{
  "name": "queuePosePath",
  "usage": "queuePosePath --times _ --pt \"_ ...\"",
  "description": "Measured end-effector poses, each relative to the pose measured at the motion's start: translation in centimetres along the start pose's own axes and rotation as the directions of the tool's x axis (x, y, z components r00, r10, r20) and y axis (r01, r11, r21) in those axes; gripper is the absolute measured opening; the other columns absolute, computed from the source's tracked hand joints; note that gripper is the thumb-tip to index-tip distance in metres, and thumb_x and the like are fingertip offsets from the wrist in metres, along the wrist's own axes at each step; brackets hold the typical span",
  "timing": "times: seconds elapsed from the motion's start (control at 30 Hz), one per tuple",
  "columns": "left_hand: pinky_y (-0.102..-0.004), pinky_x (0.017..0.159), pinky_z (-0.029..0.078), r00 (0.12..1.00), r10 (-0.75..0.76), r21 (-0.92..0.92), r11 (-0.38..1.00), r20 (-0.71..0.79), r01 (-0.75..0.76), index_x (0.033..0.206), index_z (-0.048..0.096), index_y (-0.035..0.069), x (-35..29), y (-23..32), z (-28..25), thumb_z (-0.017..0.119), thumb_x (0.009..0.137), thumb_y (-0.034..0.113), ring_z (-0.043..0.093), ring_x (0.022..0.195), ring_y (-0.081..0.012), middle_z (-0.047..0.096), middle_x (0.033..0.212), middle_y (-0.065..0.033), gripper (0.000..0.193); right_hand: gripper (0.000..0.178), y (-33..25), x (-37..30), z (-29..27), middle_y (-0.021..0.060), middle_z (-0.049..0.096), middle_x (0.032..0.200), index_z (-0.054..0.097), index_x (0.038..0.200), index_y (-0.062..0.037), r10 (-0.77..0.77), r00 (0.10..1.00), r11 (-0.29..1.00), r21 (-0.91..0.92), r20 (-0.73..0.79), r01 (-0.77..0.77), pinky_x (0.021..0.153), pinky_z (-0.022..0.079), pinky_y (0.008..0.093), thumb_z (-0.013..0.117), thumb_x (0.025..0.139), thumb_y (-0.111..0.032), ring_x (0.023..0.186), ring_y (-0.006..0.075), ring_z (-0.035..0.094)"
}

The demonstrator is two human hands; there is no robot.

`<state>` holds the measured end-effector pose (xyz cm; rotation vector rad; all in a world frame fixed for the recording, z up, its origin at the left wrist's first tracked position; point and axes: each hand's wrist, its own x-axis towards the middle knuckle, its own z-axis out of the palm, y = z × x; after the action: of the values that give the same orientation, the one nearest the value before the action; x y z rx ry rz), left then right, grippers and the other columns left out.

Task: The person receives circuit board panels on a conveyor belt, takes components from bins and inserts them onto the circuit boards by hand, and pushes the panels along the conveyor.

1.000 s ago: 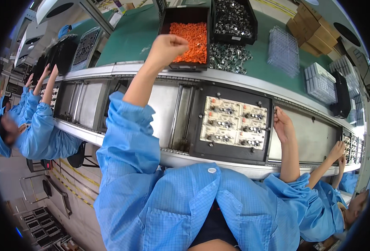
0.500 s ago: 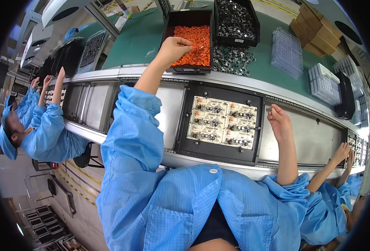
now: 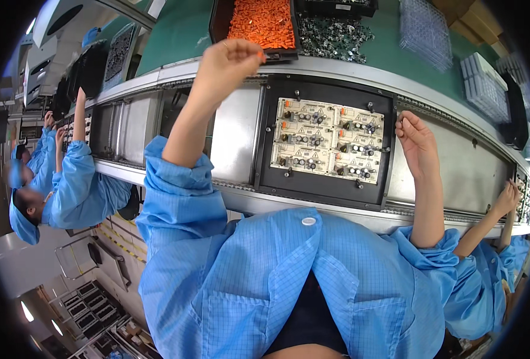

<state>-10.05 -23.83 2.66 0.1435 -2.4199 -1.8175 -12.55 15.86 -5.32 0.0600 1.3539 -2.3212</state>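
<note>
My left hand (image 3: 223,67) is pinched on a small orange part (image 3: 261,57) at the near edge of a black bin (image 3: 219,24) heaped with orange parts (image 3: 259,25). Below and to the right of it, a black fixture (image 3: 313,194) holds a panel of several cream circuit boards (image 3: 331,142). Some boards carry orange pieces, along with black and silver components. Just beyond the fixture's right edge is my right hand (image 3: 419,140), its thumb and fingertips pressed together. What those fingertips hold, if anything, is too small to name.
A metal-edged conveyor (image 3: 480,158) runs across in front of me. On the green bench beyond lie a loose heap of small metallic parts (image 3: 334,39), clear plastic trays (image 3: 424,30) and a white tray stack (image 3: 483,90). Co-workers in blue (image 3: 76,191) stand at both sides.
My left hand has drawn back from over the bin toward me, with an orange part now showing in its fingertips. The whole view has tipped down; my right hand keeps its pinch beside the fixture.
</note>
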Motion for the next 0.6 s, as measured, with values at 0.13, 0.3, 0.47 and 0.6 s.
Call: queuePosePath --times 0.13,0.3,0.47,0.6 --pt "-0.0337 0.076 0.053 0.900 0.366 0.557 0.810 -0.236 -0.183 0.109 0.063 0.000 4.9 -0.9 -0.7 0.068 0.082 0.012 0.066 0.083 -0.0281 0.066 0.099 -0.0203 0.030 0.021 0.1 -0.8 0.7 0.0060 0.063 0.097 0.061 0.110 0.0032 0.006 0.999 1.000 -0.001 0.034 -0.006 0.079 0.048 0.0229 0.060 0.090 -0.003 0.087 0.0128 0.057" --pt "-0.0375 0.082 0.051 0.888 0.459 0.842 0.490 -0.028 -0.227 0.098 0.071 0.005 6.6 -3.6 0.5 0.070 0.079 0.014 0.064 0.085 -0.0305 0.064 0.093 -0.0209 0.021 0.020 -0.4 -1.3 0.6 0.0058 0.063 0.096 0.061 0.109 0.0027 -0.037 0.999 0.999 -0.010 -0.010 0.036 0.076 0.047 0.0223 0.060 0.090 -0.002 0.085 0.0118 0.057" --pt "-0.0364 0.077 0.052 0.979 0.203 0.861 0.494 0.022 -0.122 0.086 0.072 0.003 8.4 -3.0 0.9 0.072 0.077 0.019 0.066 0.080 -0.0283 0.067 0.083 -0.0174 0.018 0.019 -0.5 -1.4 1.0 0.0057 0.063 0.095 0.062 0.108 0.0026 -0.055 0.998 0.998 -0.006 -0.008 0.055 0.076 0.048 0.0226 0.061 0.089 -0.002 0.084 0.0120 0.057" --pt "-0.0352 0.068 0.052 0.987 0.163 0.794 0.598 0.012 -0.108 0.086 0.073 0.003 9.3 -3.4 -0.1 0.073 0.075 0.018 0.067 0.071 -0.0246 0.068 0.074 -0.0146 0.019 0.022 -0.5 -1.6 1.6 0.0072 0.064 0.096 0.061 0.109 0.0033 -0.086 0.996 0.989 -0.122 0.010 0.086 0.077 0.049 0.0239 0.062 0.088 -0.002 0.085 0.0125 0.059"
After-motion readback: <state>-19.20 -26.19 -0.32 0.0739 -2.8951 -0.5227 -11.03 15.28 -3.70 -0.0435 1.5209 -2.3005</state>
